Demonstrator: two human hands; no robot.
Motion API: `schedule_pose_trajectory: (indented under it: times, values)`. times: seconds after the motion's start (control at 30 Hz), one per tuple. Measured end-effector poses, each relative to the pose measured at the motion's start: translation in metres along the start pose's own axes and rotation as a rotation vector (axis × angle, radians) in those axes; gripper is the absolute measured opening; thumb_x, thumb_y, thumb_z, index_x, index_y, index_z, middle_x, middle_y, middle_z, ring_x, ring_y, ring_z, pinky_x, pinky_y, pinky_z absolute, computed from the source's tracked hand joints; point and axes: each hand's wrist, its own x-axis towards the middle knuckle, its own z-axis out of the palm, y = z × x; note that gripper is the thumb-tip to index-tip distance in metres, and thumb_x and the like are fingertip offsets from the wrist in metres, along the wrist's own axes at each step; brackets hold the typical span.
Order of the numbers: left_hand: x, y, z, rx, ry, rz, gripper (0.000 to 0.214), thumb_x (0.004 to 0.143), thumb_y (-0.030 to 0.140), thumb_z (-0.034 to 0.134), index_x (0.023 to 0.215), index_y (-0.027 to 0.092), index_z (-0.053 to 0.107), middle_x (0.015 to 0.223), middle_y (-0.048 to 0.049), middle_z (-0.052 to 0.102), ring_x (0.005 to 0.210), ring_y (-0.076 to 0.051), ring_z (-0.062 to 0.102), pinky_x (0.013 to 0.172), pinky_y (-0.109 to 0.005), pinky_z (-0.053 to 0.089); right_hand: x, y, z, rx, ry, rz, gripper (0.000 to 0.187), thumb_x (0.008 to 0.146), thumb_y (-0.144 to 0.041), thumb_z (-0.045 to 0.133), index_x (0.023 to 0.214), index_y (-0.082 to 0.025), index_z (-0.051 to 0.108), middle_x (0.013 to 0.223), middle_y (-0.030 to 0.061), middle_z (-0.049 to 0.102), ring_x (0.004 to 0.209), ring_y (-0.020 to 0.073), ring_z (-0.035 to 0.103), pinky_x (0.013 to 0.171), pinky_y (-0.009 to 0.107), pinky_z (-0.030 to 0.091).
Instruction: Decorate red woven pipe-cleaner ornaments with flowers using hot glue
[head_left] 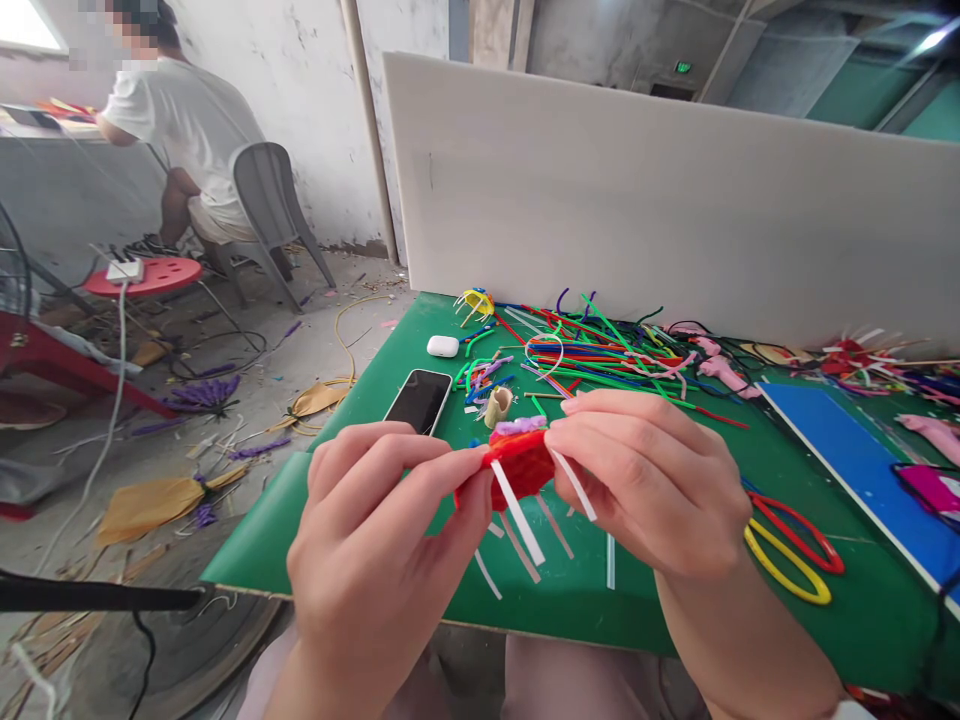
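Note:
Both hands hold a small red fuzzy craft piece (531,478), which looks made of pipe cleaners, over the table's near part. Several white strips (519,515) hang down from it, and a lilac fuzzy bit (521,426) lies along its top. My left hand (375,545) pinches the left edge between thumb and fingertips. On the opposite side, my right hand (652,490) has its fingers closed at the right edge, beside another white strip (574,485); its thumb is partly hidden. Just beyond the piece stands a short tan tube (498,408).
On the green table (352,500) lie a phone (418,400), a white earbud case (442,346), loose pipe cleaners (600,350) and a yellow piece with white strips (478,300). Red-and-yellow scissor-like handles (814,599) and a blue board (847,450) are right. A white partition (637,190) stands behind. Someone sits far left.

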Motion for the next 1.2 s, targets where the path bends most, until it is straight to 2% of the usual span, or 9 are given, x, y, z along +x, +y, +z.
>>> schedule_pose_trajectory:
  times: [0.3,0.67,0.87,1.0,1.2]
  values:
    - [-0.001,-0.002,-0.001,0.019,0.008,-0.007,0.019,0.067,0.008,0.067,0.079,0.023,0.062,0.071,0.0000,0.060,0.075,-0.017,0.054,0.069,-0.035,0.046,0.001,0.005,-0.003,0.093,-0.074,-0.031,0.022,0.071,-0.005,0.066,0.092,-0.009,0.064,0.084,0.0074,0.071,0.087,0.0182,0.065,0.081,0.029,0.057]
    - [0.000,0.000,0.001,-0.014,-0.043,-0.027,0.017,0.067,0.009,0.067,0.077,0.022,0.062,0.070,0.0014,0.059,0.073,-0.015,0.053,0.069,-0.032,0.045,-0.001,0.005,-0.002,0.065,-0.054,-0.048,0.017,0.073,-0.006,0.063,0.090,-0.010,0.064,0.082,0.0068,0.071,0.085,0.0188,0.066,0.079,0.030,0.057]
    - [0.000,0.003,0.002,-0.012,-0.110,-0.115,0.012,0.070,0.012,0.065,0.074,0.022,0.061,0.071,0.0031,0.058,0.072,-0.012,0.052,0.070,-0.026,0.044,-0.006,0.011,-0.001,0.071,-0.106,-0.078,0.017,0.075,-0.008,0.063,0.092,-0.011,0.063,0.084,0.0062,0.071,0.091,0.0182,0.065,0.081,0.029,0.057]
    - [0.001,0.002,0.004,-0.013,-0.170,-0.179,0.008,0.072,0.015,0.063,0.071,0.022,0.061,0.070,0.0042,0.060,0.070,-0.010,0.051,0.068,-0.024,0.043,-0.010,0.015,0.004,0.078,-0.156,-0.082,0.018,0.074,-0.008,0.063,0.092,-0.012,0.063,0.086,0.0049,0.071,0.093,0.0176,0.064,0.088,0.031,0.054]
    - [0.001,-0.010,0.012,-0.051,-0.282,-0.362,0.009,0.074,0.018,0.058,0.067,0.023,0.063,0.066,0.0050,0.061,0.066,-0.010,0.052,0.063,-0.023,0.041,-0.014,0.023,0.015,0.153,-0.293,0.008,0.018,0.078,-0.011,0.062,0.095,-0.011,0.064,0.092,0.0051,0.070,0.095,0.0166,0.063,0.091,0.031,0.051]
